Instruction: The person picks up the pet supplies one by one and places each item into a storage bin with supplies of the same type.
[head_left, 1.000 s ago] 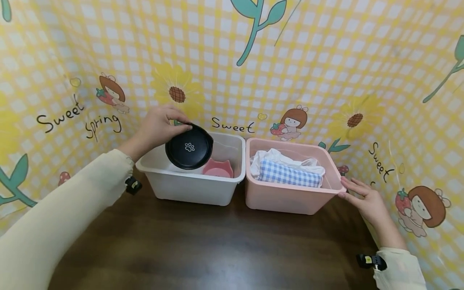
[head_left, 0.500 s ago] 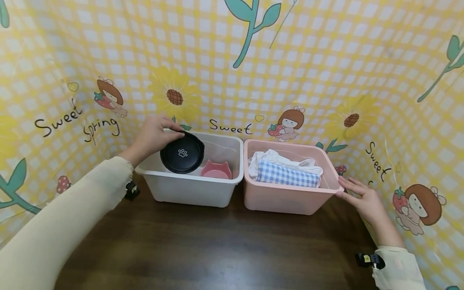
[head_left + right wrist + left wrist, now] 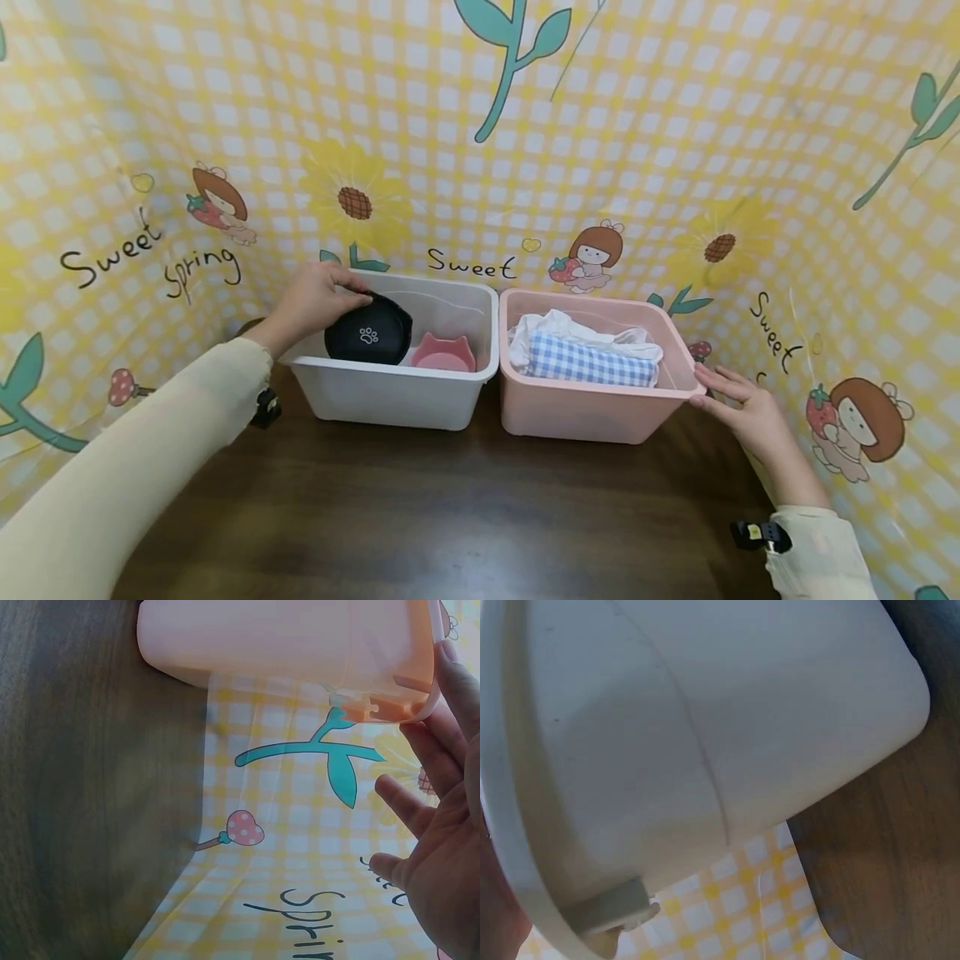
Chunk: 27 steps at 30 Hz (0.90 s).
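Note:
My left hand (image 3: 315, 302) pinches the upper edge of a black pet bowl (image 3: 367, 343) with a pale paw print. The bowl is tilted, its lower part down inside the white bin (image 3: 390, 393). Beside it in the same bin lies a pink cat-eared bowl (image 3: 444, 353). My right hand (image 3: 750, 410) touches the right corner of the pink bin (image 3: 577, 414) with fairly straight fingers. In the right wrist view, thumb and fingers lie on either side of that rim. Only the white bin's outer wall (image 3: 705, 720) and a sliver of hand show in the left wrist view.
Inside the pink bin are a blue checked cloth (image 3: 592, 360) and a crumpled white cloth (image 3: 558, 323). Both bins stand side by side on a dark wooden table (image 3: 450, 508). A yellow checked curtain (image 3: 420, 125) encloses the back and sides.
My left hand has lowered the black pet bowl into the white bin and slightly leftward, so its lower edge is now behind the front rim. The right hand stays at the pink bin's corner.

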{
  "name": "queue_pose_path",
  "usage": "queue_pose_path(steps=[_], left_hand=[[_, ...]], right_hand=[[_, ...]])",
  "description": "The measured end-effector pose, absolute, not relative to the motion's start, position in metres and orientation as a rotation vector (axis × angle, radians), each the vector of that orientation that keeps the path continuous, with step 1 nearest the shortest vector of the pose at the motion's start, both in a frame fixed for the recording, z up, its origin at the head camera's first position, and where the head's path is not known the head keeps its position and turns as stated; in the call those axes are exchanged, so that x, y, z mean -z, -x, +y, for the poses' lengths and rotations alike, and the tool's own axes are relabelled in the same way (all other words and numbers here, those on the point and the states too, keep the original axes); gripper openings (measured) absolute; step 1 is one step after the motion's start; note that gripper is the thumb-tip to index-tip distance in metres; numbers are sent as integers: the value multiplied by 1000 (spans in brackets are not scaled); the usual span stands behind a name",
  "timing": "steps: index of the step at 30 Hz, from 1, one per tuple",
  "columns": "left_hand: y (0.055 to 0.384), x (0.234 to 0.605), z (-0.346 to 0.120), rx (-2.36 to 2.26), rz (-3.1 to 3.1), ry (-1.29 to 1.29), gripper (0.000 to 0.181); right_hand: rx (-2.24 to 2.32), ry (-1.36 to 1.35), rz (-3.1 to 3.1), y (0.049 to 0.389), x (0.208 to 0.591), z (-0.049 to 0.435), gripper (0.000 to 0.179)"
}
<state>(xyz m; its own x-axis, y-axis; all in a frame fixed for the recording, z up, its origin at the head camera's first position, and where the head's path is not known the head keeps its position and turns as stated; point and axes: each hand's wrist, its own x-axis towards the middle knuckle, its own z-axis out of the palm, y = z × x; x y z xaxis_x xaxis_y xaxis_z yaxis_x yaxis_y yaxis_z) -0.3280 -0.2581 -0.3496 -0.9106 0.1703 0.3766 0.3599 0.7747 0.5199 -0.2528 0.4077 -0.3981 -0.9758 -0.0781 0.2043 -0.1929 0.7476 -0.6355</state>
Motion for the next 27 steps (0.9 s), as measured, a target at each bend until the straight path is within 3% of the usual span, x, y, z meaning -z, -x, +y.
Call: queue_pose_path(steps=[27], left_hand=[[349, 383, -256, 712, -2895, 378, 7]], right_hand=[[-1066, -256, -2754, 257, 400, 410, 58]])
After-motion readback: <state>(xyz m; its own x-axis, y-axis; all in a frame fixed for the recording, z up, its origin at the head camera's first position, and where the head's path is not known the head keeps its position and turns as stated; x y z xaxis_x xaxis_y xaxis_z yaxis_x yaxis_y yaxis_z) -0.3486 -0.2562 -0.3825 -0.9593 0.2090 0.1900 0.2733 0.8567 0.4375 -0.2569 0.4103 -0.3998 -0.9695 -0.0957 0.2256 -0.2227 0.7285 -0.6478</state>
